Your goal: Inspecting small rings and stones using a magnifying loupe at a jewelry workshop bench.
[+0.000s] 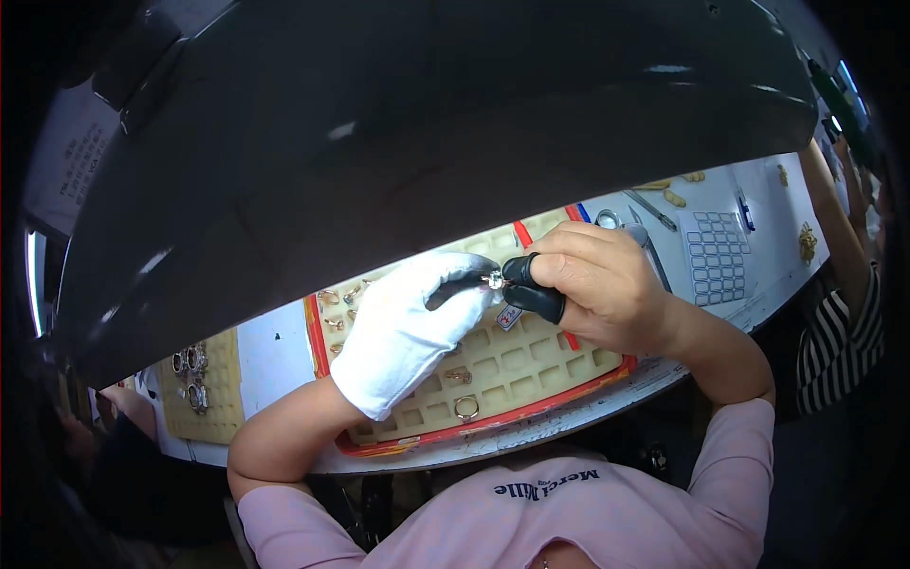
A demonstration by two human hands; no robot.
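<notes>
My left hand (pixel 403 327) wears a white glove, its fingers pinched on one side of a small ring (pixel 496 279) with a clear stone. My right hand (pixel 602 280) has black finger covers on thumb and forefinger, closed on the ring's other side. The fingertips hide most of the band. Just below, a small paper tag (pixel 509 318) hangs or lies; its string cannot be made out. Both hands are over a beige compartment tray (pixel 531 386) with a red rim. A gold-coloured ring (pixel 465 408) sits near the tray's front edge, and several rose-gold rings (pixel 335 323) stand at its left.
A large dark panel (pixel 427 133) overhangs the table's far side. At right lie a sheet of blue-edged labels (pixel 718 258), tweezers (pixel 652 210) and gold jewellery (pixel 807 243). Another tray (pixel 225 379) with jewellery stands at left. A striped sleeve (pixel 825 356) shows at right, another person's hand (pixel 131 406) at left.
</notes>
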